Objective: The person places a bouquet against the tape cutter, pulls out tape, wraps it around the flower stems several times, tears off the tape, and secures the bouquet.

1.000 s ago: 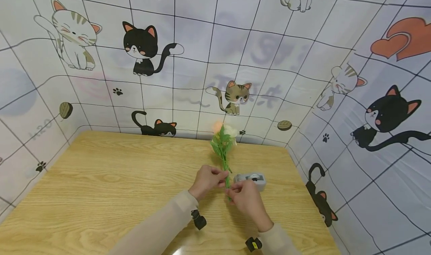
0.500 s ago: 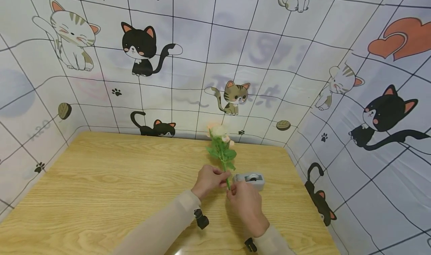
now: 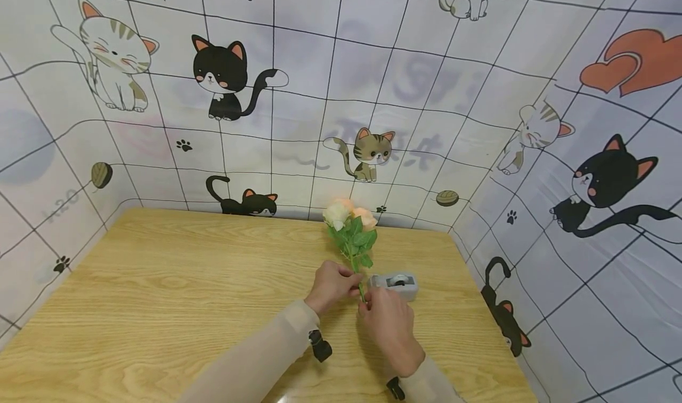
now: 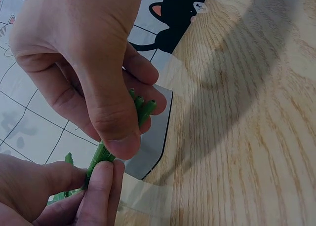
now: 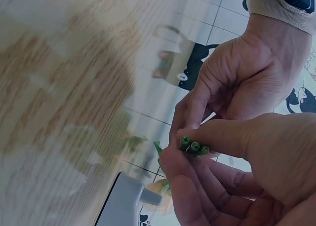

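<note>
A small bunch of white and peach roses [image 3: 351, 216] with green leaves [image 3: 356, 237] points away toward the back wall in the head view. My left hand [image 3: 331, 286] pinches the stems below the leaves. Just nearer to me, my right hand [image 3: 389, 320] pinches the same stems close to their cut ends. Three green stem ends [image 5: 194, 147] show bundled between the right thumb and fingers in the right wrist view. In the left wrist view the stems [image 4: 101, 156] run from one hand to the other, with the blooms out of sight.
A grey tape dispenser [image 3: 409, 288] holding a roll stands on the wooden table [image 3: 186, 284], right beside and partly behind the right hand. Cat-patterned cloth walls [image 3: 298, 83] rise along the table's back and right edges. Black straps with small devices [image 3: 321, 347] hang at both wrists.
The bunch has turned in the fingers: the white rose went from the right side to the left, a peach one now at right. My right hand has shifted slightly up the stems.
</note>
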A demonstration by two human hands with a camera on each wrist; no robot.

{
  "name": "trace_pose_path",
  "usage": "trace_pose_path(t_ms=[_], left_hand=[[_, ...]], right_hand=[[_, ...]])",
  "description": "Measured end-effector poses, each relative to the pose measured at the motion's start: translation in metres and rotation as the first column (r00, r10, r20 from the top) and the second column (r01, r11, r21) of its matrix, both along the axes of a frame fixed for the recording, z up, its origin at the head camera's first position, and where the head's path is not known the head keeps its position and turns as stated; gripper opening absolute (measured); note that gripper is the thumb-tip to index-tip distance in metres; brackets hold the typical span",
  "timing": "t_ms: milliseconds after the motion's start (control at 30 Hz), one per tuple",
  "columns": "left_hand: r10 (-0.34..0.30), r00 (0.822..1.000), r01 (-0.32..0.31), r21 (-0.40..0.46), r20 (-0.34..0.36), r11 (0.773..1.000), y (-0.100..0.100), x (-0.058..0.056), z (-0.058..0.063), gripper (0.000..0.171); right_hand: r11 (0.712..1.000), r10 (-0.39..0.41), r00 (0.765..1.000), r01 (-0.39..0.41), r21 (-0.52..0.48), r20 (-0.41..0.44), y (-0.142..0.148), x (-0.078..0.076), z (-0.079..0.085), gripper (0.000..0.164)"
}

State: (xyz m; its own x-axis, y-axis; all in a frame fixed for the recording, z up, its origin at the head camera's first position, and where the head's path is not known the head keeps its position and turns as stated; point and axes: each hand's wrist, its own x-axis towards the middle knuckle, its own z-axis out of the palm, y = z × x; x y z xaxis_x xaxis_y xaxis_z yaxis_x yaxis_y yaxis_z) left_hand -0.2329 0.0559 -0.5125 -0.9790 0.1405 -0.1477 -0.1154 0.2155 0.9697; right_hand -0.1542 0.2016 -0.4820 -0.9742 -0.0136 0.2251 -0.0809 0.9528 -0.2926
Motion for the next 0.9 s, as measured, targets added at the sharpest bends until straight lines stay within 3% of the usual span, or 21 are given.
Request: trace_pose_path(t_ms=[133, 233, 367, 500, 600, 767, 833, 900], left_hand=[[0.0, 1.0, 0.0, 0.01, 0.006, 1.0, -0.002, 0.005, 0.007, 0.021], [0.001, 1.0, -0.001, 0.022, 0.019, 1.0, -0.004, 0.01, 0.013, 0.021], [-0.012, 0.999, 0.01, 0.06, 0.044, 0.998, -0.005, 0.011, 0.013, 0.022], [-0.027, 0.997, 0.019, 0.109, 0.071, 0.994, -0.003, 0.009, 0.013, 0.022], [-0.033, 0.995, 0.019, 0.149, 0.092, 0.989, -0.001, 0.008, 0.012, 0.023], [-0.045, 0.993, 0.024, 0.189, 0.11, 0.982, 0.0, 0.007, 0.009, 0.025], [-0.058, 0.993, 0.035, 0.202, 0.106, 0.979, -0.001, 0.007, 0.009, 0.027], [-0.07, 0.992, 0.047, 0.218, 0.101, 0.975, -0.002, 0.008, 0.009, 0.027]], right_hand=[[0.998, 0.017, 0.999, -0.014, -0.054, 0.046, 0.004, 0.0, 0.0, 0.014], [0.989, 0.049, 0.994, -0.035, -0.146, 0.098, 0.01, -0.001, 0.002, 0.021], [0.94, 0.134, 0.981, -0.081, -0.331, 0.142, 0.02, -0.004, 0.005, 0.025], [0.83, 0.232, 0.947, -0.073, -0.553, 0.224, 0.03, -0.007, 0.007, 0.028], [0.727, 0.305, 0.897, -0.003, -0.687, 0.32, 0.035, -0.01, 0.007, 0.034], [0.559, 0.412, 0.801, 0.154, -0.815, 0.435, 0.044, -0.017, 0.002, 0.041], [0.505, 0.445, 0.772, 0.202, -0.839, 0.454, 0.047, -0.019, 0.0, 0.043], [0.471, 0.469, 0.753, 0.229, -0.852, 0.462, 0.051, -0.021, -0.002, 0.044]])
